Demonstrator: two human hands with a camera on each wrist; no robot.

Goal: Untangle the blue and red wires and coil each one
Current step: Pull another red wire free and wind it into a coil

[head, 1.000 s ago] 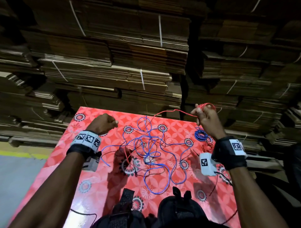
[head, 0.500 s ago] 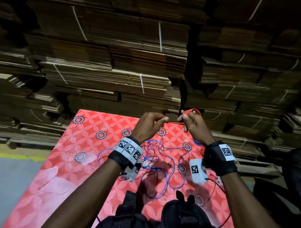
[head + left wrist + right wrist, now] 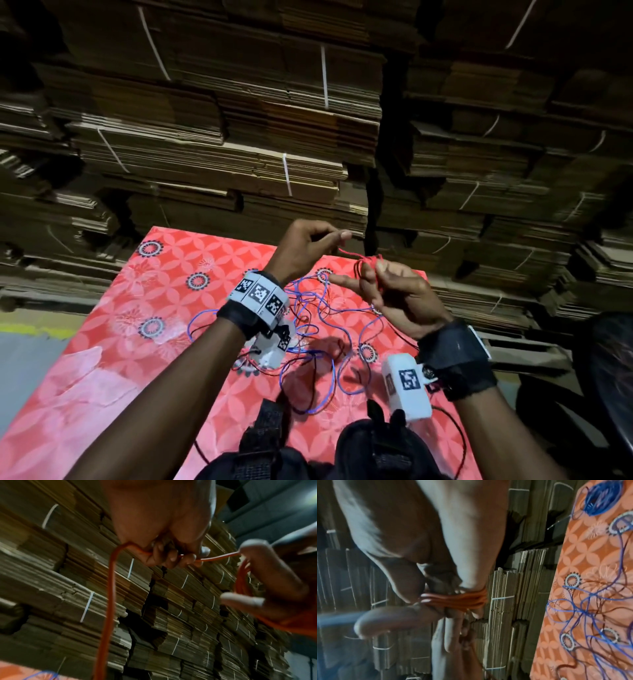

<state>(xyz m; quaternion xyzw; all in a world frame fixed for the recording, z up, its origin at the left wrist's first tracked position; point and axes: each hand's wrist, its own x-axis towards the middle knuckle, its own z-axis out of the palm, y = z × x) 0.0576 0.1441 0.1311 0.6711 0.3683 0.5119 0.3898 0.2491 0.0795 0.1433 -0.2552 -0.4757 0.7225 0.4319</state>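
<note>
The main risk, as a judgement, is that the thin red wire [image 3: 352, 254] drags the loose thin blue wire [image 3: 310, 301] up with it: both lie interlaced in 1 heap near the middle of the counter covered in a red patterned cloth [image 3: 113, 359], toward its far edge, and a hard pull could tighten a knot instead of freeing the strand. The turns already wound could also slip off the fingers if the tension drops.

The left hand [image 3: 305, 246] is raised above the far edge, fingers curled, pinching the red wire, which hangs from it down to the counter. The right hand [image 3: 394, 294] sits just beside it, palm turned inward, with several red loops wrapped round its partly extended fingers [image 3: 243, 599] and the thumb pressing them in place. A finished coil of blue wire [image 3: 602, 497] lies on the counter, apart from the heap.
</note>
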